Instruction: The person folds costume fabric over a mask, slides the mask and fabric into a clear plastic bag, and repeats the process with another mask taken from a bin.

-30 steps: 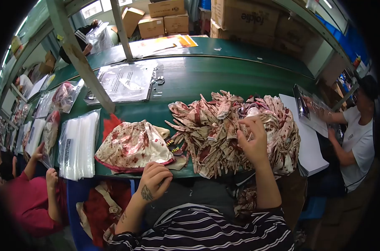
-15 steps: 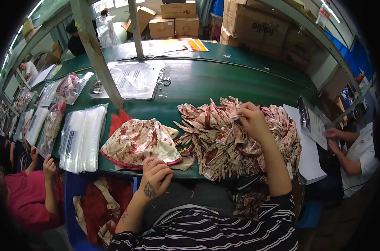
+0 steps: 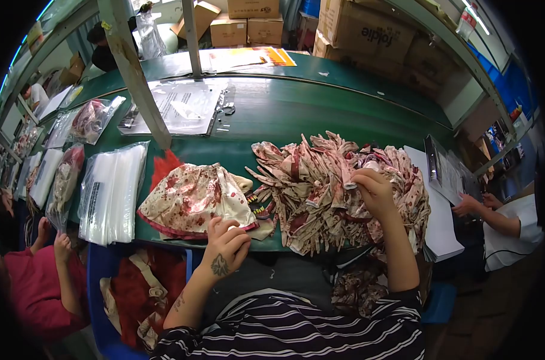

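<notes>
My right hand (image 3: 373,191) pinches the edge of a stained glove-like cloth piece (image 3: 345,174) on top of a large heap of similar pieces (image 3: 308,198). My left hand (image 3: 226,241) is loosely curled in front of the stained white cloth (image 3: 194,195) with a dark red hem; whether its fingertips hold anything is too small to tell. A red fuzzy piece (image 3: 164,167) shows behind that cloth. Beige fabric and a striped item lie between the cloth and the heap.
Clear plastic bags (image 3: 113,195) are stacked on the left. Beneath the table edge sits a blue bin (image 3: 98,300) with red and beige fabric. White sheets (image 3: 443,231) lie right of the heap. Co-workers sit at both sides. A metal post (image 3: 134,75) rises across the table.
My right hand has come down from above the heap onto a piece and closed on it. My left hand has stayed near the white cloth. The camera view has shifted slightly.
</notes>
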The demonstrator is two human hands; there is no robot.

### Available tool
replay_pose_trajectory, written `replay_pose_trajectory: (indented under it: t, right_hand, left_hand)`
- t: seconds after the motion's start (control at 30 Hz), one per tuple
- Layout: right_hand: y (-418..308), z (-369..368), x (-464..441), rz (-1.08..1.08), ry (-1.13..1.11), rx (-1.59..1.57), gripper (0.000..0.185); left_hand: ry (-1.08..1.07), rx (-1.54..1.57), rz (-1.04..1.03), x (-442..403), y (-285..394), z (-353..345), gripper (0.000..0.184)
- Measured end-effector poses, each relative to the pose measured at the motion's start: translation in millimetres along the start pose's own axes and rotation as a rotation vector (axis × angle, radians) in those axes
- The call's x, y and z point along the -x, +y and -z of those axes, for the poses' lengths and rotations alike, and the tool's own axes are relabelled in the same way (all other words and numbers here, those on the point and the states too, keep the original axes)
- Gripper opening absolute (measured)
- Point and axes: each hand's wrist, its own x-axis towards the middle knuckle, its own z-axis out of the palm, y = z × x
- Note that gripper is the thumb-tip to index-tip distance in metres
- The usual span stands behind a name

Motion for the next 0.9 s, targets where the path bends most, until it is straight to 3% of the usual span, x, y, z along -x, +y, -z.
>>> replay_pose_trajectory:
  t: [0.13, 0.27, 0.43, 0.63, 0.8, 0.9]
  right_hand:
    - [-3, 9, -7, 0.080, 0.168, 0.063, 0.017]
    - [-9, 8, -8, 0.098, 0.045, 0.057, 0.017]
    - [-36, -4, 14, 0.057, -0.145, 0.039, 0.025]
    - [-24, -16, 31, 0.065, -0.143, 0.191, 0.028]
    - [-23, -17, 24, 0.097, -0.055, 0.297, 0.026]
    - [-18, -9, 11, 0.052, 0.115, 0.239, 0.020]
  left_hand:
    - [0.012, -0.078, -0.021, -1, 2, -6, 0.012]
    - [0.030, 0.149, -0.011, -2, 7, -19, 0.013]
    - [-0.025, 0.062, -0.079, -12, 12, -22, 0.013]
    - [-0.041, 0.046, -0.077, -10, 11, -20, 0.012]
    - [-0.049, 0.016, -0.066, -5, 12, -16, 0.013]
    - [-0.043, 0.023, -0.060, 0, 10, -16, 0.013]
